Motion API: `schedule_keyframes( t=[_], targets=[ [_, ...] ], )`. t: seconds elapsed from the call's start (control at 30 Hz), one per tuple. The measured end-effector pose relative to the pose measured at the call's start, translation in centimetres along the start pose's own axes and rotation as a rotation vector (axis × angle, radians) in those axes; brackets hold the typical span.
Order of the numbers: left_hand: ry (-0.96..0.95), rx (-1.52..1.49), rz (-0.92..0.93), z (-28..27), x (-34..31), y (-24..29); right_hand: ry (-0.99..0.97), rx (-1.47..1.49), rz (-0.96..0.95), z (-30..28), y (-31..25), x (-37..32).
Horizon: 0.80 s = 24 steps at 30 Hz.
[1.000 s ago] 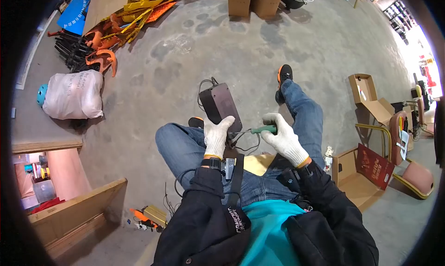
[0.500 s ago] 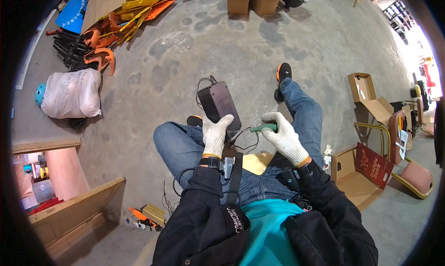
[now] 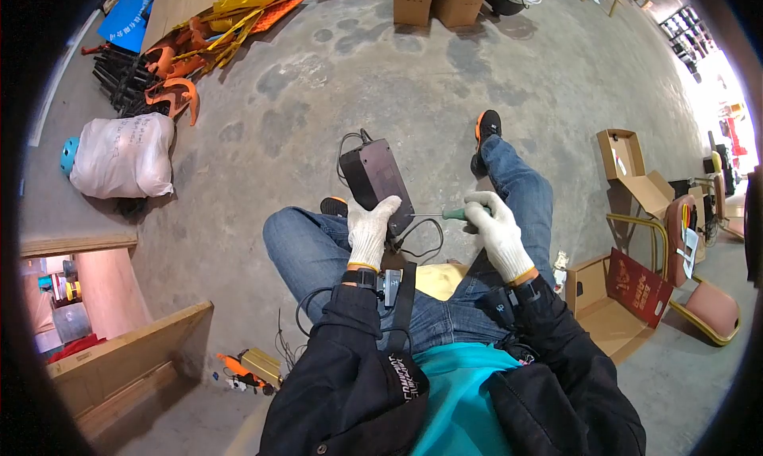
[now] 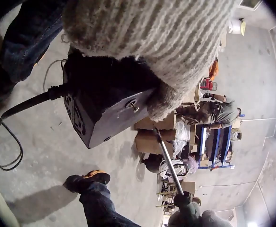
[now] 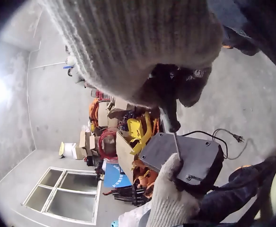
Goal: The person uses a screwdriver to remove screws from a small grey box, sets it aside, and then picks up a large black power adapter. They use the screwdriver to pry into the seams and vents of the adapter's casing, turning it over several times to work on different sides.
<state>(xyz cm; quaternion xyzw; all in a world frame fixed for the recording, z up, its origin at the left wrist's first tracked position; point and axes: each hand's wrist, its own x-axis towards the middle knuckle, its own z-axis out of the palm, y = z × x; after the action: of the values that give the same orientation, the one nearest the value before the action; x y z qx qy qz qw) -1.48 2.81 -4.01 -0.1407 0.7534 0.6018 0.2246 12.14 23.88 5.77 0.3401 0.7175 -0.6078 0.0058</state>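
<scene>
My left hand (image 3: 369, 232), in a white knit glove, grips the near end of a black box-shaped device (image 3: 380, 176) with a power cord. On the device's flat face in the left wrist view, a brass-coloured screw (image 4: 135, 107) stands out near a corner. My gloved right hand (image 3: 499, 237) holds a screwdriver (image 3: 455, 214) by its green handle. Its thin metal shaft points left toward the device, with the tip close by the left hand's fingertips. In the right wrist view, the glove partly hides the handle (image 5: 170, 123).
A black cable (image 3: 435, 237) loops below the device, over the lap. Open cardboard boxes (image 3: 592, 297) and a chair (image 3: 707, 305) stand at right. A white wrapped bundle (image 3: 123, 158) lies at left, a wooden-edged bin (image 3: 135, 345) below it. Yellow and orange parts (image 3: 230, 27) are piled far left.
The screwdriver's tip has shifted up and right from the device's near end, and my right hand has turned, its fingers closer round the handle. The left hand and the device stay in place.
</scene>
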Motion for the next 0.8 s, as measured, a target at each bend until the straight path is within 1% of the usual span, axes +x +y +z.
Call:
schedule_keyframes(
  t=[0.07, 0.13, 0.2, 0.23, 0.3, 0.33, 0.4, 0.47, 0.53, 0.57, 0.6, 0.63, 0.67, 0.7, 0.73, 0.8],
  targets=[
    [0.016, 0.018, -0.011, 0.1, 0.3, -0.3, 0.002, 0.187, 0.113, -0.7, 0.9, 0.8],
    [0.028, -0.022, 0.033, 0.4, 0.5, -0.6, -0.041, 0.163, 0.127, -1.2, 1.1, 1.1],
    [0.016, -0.027, 0.021, 0.4, 0.3, -0.2, -0.143, -0.021, 0.094, -1.4, 0.5, 1.2],
    [0.002, -0.03, 0.01, 0.4, 0.2, 0.0, -0.144, -0.023, 0.094, -0.9, 0.3, 1.1],
    [0.006, 0.003, -0.007, 0.2, -1.2, 1.9, -0.121, -0.088, -0.246, 0.6, -0.1, 0.9],
    [0.009, 0.036, -0.024, 0.1, -1.6, 2.6, -0.122, -0.088, -0.247, 0.8, -0.3, 1.0],
    [0.019, 0.069, -0.03, 0.0, -1.6, 2.7, -0.158, -0.15, -0.154, 1.1, -1.0, 1.2],
    [0.029, 0.099, -0.038, 0.0, -1.6, 2.7, -0.135, -0.181, -0.19, 1.6, -1.5, 1.4],
    [0.027, 0.066, -0.036, 0.1, -1.6, 2.6, -0.188, -0.317, -0.118, 2.3, -1.5, 1.8],
    [0.026, 0.063, -0.036, 0.1, -1.7, 2.8, -0.164, -0.403, -0.23, 3.0, -0.7, 2.0],
    [-0.015, 0.014, -0.028, 0.0, -1.9, 3.2, -0.208, -0.41, -0.229, 3.8, -0.4, 2.3],
    [-0.054, -0.035, -0.019, 0.0, -1.9, 3.4, -0.255, -0.393, -0.27, 4.7, 0.1, 2.4],
    [-0.052, -0.038, -0.017, 0.0, -1.8, 3.3, -0.303, -0.377, -0.312, 5.6, 0.8, 2.5],
    [-0.028, -0.022, 0.004, 0.1, -1.7, 3.1, -0.304, -0.347, -0.392, 6.5, 1.2, 2.6],
    [-0.005, -0.005, 0.023, 0.1, -1.7, 2.8, -0.308, -0.346, -0.391, 7.2, 1.6, 2.6],
    [-0.009, -0.012, 0.002, -0.2, -2.9, 4.4, -0.33, -0.42, -0.254, 8.6, 0.5, 2.1]
  ],
)
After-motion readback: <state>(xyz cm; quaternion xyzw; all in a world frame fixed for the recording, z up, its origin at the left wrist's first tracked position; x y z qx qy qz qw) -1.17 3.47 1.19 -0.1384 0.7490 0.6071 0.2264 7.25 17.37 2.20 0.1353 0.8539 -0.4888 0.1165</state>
